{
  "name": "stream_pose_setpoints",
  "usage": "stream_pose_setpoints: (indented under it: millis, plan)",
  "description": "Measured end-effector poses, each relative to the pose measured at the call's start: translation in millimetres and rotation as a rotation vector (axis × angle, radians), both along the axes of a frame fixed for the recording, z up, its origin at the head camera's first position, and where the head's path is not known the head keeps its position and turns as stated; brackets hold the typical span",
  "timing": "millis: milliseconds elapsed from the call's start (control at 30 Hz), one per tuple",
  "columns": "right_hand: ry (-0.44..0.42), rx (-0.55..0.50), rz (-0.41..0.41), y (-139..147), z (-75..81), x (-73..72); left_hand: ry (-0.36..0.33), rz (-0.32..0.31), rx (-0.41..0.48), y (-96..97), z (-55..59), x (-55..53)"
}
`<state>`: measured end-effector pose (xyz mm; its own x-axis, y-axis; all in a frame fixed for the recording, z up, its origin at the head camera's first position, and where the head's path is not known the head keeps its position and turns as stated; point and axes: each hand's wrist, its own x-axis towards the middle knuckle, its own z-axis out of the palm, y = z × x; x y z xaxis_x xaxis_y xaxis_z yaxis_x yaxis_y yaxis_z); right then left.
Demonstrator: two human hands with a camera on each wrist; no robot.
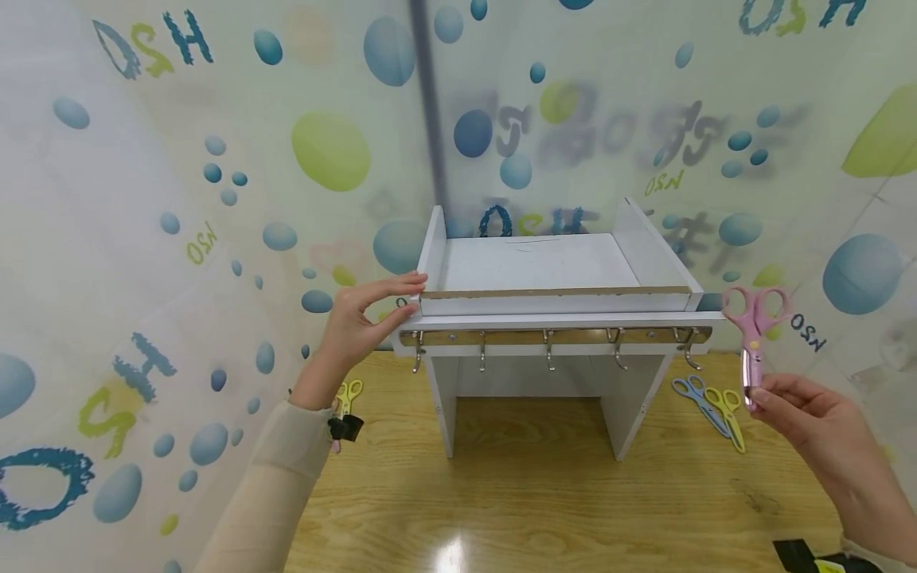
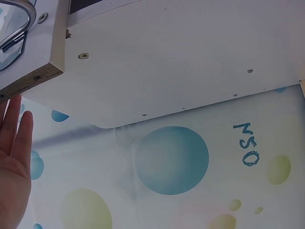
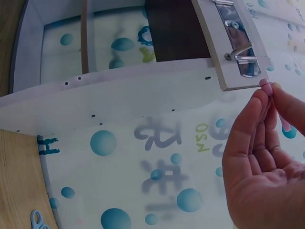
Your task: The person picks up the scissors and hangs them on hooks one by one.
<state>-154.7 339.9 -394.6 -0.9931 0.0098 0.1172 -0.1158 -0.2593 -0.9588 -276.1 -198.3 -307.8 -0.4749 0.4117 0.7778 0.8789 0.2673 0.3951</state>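
And there it was: the pink scissors were up in the air at the right-hand end of the white shelf, gripped low by the right hand, thumb and forefinger pinching the tip. Long axis close to upright, finger loops on top, blade end down in the pinch!

The gap that mattered, as I judged it, was the sideways one: the loops were just to the right of the rightmost hook, the last on the metal rail along the shelf's front edge. In the head view the two stood apart; how far in front of or behind the hook the loops hung, I couldn't tell.

The right hand was clearly the nearer one. Over at the opposite end, the left hand carried nothing, its fingers extended and resting against the shelf's front left corner, the thumb set lower.

Down below, on the table, blue scissors and yellow scissors lay together toward the far edge, right of the shelf's leg, just left of the right hand
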Motion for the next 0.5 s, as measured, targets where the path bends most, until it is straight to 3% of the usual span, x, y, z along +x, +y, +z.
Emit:
stream_pose_setpoints:
  millis: [267,500]
  plan:
    - [0.011,0.128,0.007,-8.3,-2.1,8.4,0.0,0.011,-0.008,0.2,-0.1,0.6]
    - [0.151,0.195,0.094,-12.2,-10.0,12.5,0.002,0.006,-0.003,-0.3,-1.2,-0.3]
